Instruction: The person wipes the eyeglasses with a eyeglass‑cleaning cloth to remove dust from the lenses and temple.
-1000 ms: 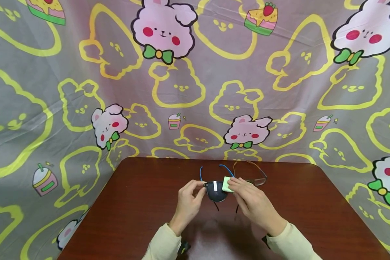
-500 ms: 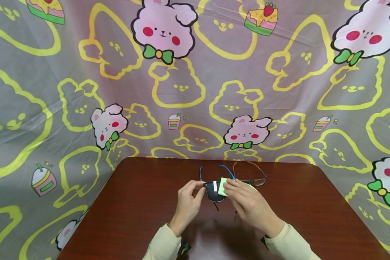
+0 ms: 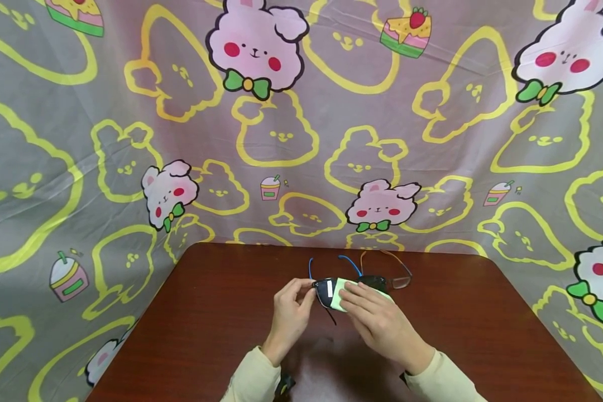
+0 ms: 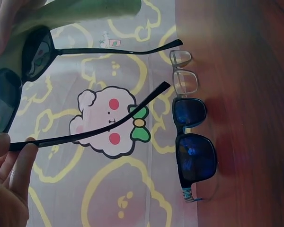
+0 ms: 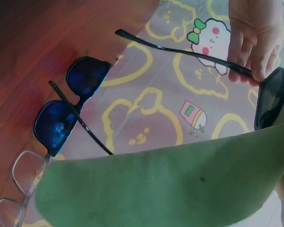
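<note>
My left hand (image 3: 290,317) pinches a pair of black sunglasses (image 4: 4,101) near one hinge, holding them up in front of me. Both temples reach away from the lenses in the left wrist view. A white label (image 3: 330,288) shows on the left lens. Over the right part of the glasses my right hand (image 3: 382,324) holds a light green cloth (image 5: 146,184) against the lens, fingers laid across it. In the head view that cloth and hand hide the right lens.
On the brown table (image 3: 206,318), beyond my hands, lie blue-lensed sunglasses (image 4: 196,158) with blue temples and clear-lensed glasses (image 4: 185,82) beside them. A curtain (image 3: 301,111) with cartoon prints surrounds the table's back and sides.
My right hand has slid the green cloth leftward across the lenses, covering more of them. My left hand stays nearly in place. More of the sunglasses on the table shows behind.
</note>
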`<state>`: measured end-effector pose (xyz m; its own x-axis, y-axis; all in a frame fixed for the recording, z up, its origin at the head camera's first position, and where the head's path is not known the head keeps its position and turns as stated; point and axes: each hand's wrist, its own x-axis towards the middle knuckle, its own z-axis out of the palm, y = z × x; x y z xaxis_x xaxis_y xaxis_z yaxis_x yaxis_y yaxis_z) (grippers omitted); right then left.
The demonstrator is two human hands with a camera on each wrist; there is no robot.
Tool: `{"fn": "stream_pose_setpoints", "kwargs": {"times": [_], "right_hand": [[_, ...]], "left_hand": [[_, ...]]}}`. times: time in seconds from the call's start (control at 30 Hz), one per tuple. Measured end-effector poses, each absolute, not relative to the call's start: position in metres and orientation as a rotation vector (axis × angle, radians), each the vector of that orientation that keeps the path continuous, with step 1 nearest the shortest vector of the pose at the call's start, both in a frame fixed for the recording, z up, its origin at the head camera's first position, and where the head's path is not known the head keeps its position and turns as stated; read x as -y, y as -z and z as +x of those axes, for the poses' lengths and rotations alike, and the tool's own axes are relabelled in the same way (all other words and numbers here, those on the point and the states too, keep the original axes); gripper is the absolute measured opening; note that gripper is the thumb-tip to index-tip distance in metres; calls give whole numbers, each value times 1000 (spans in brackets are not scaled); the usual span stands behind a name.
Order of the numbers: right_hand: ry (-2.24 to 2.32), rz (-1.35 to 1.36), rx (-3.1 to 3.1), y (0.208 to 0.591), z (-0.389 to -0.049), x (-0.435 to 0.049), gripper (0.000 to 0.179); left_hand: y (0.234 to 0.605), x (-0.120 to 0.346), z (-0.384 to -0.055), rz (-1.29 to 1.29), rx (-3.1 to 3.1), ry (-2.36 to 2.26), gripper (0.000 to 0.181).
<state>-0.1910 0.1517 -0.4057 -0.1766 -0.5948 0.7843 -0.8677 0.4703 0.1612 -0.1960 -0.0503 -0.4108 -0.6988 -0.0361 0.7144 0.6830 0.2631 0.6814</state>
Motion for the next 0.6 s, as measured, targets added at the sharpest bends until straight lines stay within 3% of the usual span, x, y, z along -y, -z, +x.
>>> {"fn": "stream_pose_setpoints", "kwargs": {"times": [0.6], "right_hand": [[-409,1226,1884,408,-190,-146,33]], "left_hand": [[416,51,-200,-804,1849,1379,21]]}}
